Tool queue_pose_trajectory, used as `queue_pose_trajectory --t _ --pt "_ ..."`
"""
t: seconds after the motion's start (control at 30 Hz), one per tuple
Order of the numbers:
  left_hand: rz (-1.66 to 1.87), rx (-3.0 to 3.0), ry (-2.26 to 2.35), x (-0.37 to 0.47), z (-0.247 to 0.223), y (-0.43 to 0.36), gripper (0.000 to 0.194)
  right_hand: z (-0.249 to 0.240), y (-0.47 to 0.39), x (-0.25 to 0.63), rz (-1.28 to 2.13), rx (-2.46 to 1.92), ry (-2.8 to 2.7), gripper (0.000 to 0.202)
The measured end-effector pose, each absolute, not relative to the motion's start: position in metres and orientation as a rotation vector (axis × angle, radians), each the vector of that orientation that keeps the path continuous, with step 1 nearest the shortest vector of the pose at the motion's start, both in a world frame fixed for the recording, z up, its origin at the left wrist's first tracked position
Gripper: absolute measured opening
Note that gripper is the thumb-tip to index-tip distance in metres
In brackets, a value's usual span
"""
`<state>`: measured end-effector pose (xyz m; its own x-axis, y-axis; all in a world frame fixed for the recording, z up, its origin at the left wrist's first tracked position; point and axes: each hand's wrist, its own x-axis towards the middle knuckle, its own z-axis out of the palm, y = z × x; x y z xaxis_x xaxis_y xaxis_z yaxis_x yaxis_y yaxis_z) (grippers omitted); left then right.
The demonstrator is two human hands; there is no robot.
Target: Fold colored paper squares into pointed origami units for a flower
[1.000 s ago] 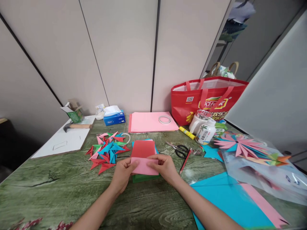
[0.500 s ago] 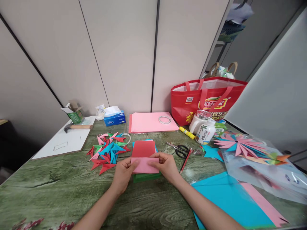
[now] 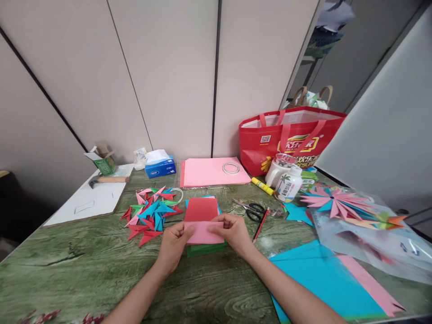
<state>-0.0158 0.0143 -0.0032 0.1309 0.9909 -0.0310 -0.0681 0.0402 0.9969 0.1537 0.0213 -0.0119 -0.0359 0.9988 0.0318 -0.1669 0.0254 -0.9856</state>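
A pink sheet of paper (image 3: 202, 235), a small oblong, is held level between my two hands. My left hand (image 3: 173, 245) pinches its left end, thumb on top. At the right end my right hand (image 3: 234, 231) grips it the same way. Below and behind it lies a stack of coloured paper: a red sheet (image 3: 201, 209) on top, blue edges at the back and a green sheet (image 3: 205, 249) at the front. Left of the stack is a pile of folded paper pieces (image 3: 157, 215) in red, blue, pink and green. Black-handled scissors (image 3: 254, 212) and a red pencil (image 3: 261, 226) rest to the right.
Pink paper sheets (image 3: 205, 173) with a tape roll lie at the back, near a tissue box (image 3: 160, 168). A glue stick (image 3: 262, 186), white bottle (image 3: 289, 184) and red bag (image 3: 256, 144) stand right. Large blue paper (image 3: 317, 281) lies front right; a hammer (image 3: 110, 179) far left.
Both hands keep their hold on the pink paper with almost no movement. The whole view has shifted very slightly.
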Motion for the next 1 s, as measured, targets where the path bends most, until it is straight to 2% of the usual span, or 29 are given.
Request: queue_pose_trajectory --t 0.2,0.43,0.57,0.73,0.87,1.0 --pt "1.12 1.21 1.074 -0.0166 -0.0043 0.0143 0.025 -0.0111 0.0221 0.1536 1.308 -1.074 -1.118 0.03" --pt "1.078 1.263 1.15 -0.0137 -0.0036 0.0122 0.025 -0.008 0.0218 0.16 1.25 -1.06 -1.433 0.016" --pt "1.042 1.325 1.189 -0.013 -0.0018 0.0108 0.027 -0.0086 0.022 0.1617 1.197 -1.049 -1.626 0.016" --pt "1.02 1.361 1.203 -0.0124 0.0003 0.0099 0.029 -0.0117 0.0206 0.1577 1.137 -1.071 -1.608 0.022" --pt "0.963 1.215 1.102 -0.0119 0.0013 0.0093 0.023 -0.0105 0.0183 0.1561 1.025 -1.103 -1.63 0.02" --pt "0.859 1.085 1.014 -0.0115 0.0021 0.0085 0.03 -0.0091 0.0174 0.1564 0.934 -1.09 -1.684 0.018"
